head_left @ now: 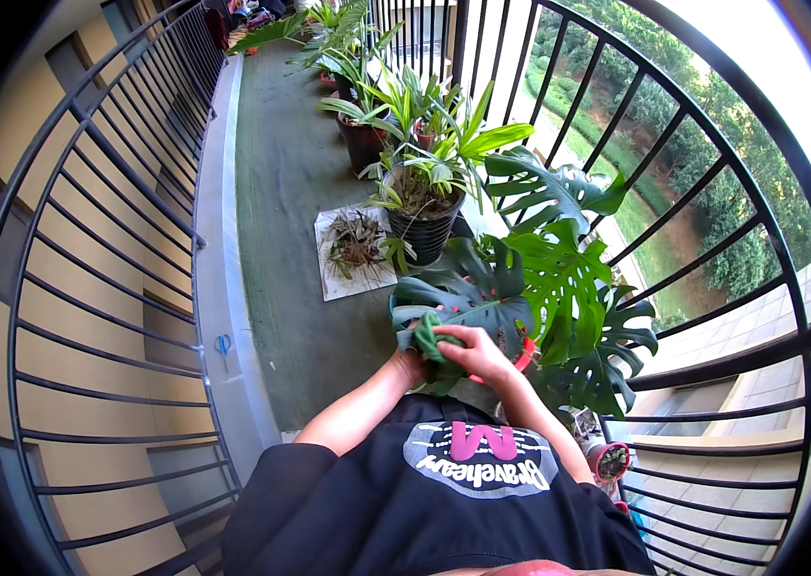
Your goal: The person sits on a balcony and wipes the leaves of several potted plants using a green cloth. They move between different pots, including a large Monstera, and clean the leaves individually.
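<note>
A bunched green cloth (430,338) is in my right hand (476,353), pressed against the near end of a large dark monstera leaf (474,306). My left hand (409,362) holds the same leaf at its near edge; most of its fingers are hidden behind the cloth and the leaf. Brighter split leaves (560,284) of the monstera spread to the right. Beneath the foliage, part of a red pot rim (524,356) shows.
A white board (338,288) bearing dry plant scraps (356,241) lies on the green floor (272,180). Beyond it stand a black ribbed pot (423,234) and other potted plants. Blue-handled scissors (223,345) rest on the left ledge. Black metal railings (726,155) border both sides.
</note>
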A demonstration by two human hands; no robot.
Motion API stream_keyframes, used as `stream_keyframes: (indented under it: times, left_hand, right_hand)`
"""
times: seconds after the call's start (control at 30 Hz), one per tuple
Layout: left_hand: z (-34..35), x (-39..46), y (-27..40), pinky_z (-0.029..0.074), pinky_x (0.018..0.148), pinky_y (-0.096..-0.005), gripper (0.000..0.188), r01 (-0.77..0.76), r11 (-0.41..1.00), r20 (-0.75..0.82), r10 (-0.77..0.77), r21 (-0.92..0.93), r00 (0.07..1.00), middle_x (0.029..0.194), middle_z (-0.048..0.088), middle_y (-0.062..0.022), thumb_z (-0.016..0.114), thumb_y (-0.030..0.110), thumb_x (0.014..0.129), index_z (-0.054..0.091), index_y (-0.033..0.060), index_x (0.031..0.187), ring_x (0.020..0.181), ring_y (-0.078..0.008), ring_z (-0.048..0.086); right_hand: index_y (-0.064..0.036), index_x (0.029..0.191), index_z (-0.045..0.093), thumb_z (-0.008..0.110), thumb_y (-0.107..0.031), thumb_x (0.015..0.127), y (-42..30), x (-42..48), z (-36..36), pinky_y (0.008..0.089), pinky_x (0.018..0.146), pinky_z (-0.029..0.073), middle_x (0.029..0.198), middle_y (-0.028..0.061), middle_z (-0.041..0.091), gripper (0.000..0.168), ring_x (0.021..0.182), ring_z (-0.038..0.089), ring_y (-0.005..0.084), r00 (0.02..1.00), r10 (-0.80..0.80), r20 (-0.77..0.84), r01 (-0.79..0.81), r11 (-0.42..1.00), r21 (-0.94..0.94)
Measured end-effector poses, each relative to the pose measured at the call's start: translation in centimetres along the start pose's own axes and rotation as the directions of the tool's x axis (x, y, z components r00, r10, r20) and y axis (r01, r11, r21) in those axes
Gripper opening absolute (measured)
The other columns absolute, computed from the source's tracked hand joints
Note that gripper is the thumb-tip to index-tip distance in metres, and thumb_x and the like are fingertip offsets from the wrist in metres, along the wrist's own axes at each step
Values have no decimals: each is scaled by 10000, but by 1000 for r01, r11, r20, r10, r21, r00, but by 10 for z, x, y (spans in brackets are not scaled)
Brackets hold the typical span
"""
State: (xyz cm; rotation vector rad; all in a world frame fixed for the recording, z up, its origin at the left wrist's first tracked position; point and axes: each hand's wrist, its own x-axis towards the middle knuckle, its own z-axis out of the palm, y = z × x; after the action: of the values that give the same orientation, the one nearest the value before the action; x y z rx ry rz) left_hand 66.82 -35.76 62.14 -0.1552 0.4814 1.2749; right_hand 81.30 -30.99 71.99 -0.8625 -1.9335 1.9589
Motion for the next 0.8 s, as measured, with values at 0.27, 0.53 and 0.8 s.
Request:
stream_keyframes:
  times: [0.27,0.53,0.8]
  left_hand:
    - [10,2,15,449,942,-475,707,-38,997,409,7,66,912,1289,508,-119,324,642,890,400,103,1341,1138,-266,527]
    - [26,17,10,371,1030,-383,614,-45,995,320,13,94,947,1344,466,-76,292,555,955,314,160,1425,1228,-239,456]
    - [-2,19,20,340,1017,-312,463,-97,995,349,90,4,933,1255,519,7,291,475,983,467,158,1272,1180,-171,453]
  right_hand:
    - [-56,1168,549,609,-173,890,13,-8,-48,317,751,527,990,74,640,308,887,626,160,818,216,-533,168,796,582]
    - [-66,1228,551,674,-252,798,83,24,-43,337,869,460,1084,174,622,484,989,598,250,693,151,-705,-175,984,39]
    - [-69,1173,592,621,-194,785,12,57,15,397,835,477,1063,180,565,408,965,581,361,800,-88,-593,-319,775,-545]
